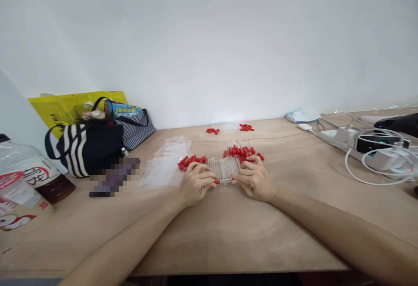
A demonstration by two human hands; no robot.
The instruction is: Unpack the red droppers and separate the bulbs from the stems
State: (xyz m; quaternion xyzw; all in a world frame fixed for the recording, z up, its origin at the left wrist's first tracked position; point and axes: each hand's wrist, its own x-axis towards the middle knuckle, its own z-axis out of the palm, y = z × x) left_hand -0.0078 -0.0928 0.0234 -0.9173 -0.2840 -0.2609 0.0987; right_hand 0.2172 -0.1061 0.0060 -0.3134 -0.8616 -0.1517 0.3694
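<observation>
My left hand point(197, 184) is closed on a red rubber bulb point(216, 182) at one end of a thin clear glass tube point(225, 180). The fingers of my right hand point(256, 178) pinch the tube's other end, so it lies level between both hands. Just behind it is a row of loose clear tubes point(224, 166), side by side. Loose red bulbs point(187, 161) are heaped beyond my left hand. Past my right fingertips lies a pile of droppers point(241, 150), tubes with red bulbs on, pointing toward the wall.
Clear zip bags point(163, 168) lie left of the bulbs. Farther left are a black striped bag point(89, 149), a blurred dark item point(116, 177) and large bottles point(42, 173). More tubes point(230, 127) are near the wall. A power strip point(352, 144) with white cables stands at right.
</observation>
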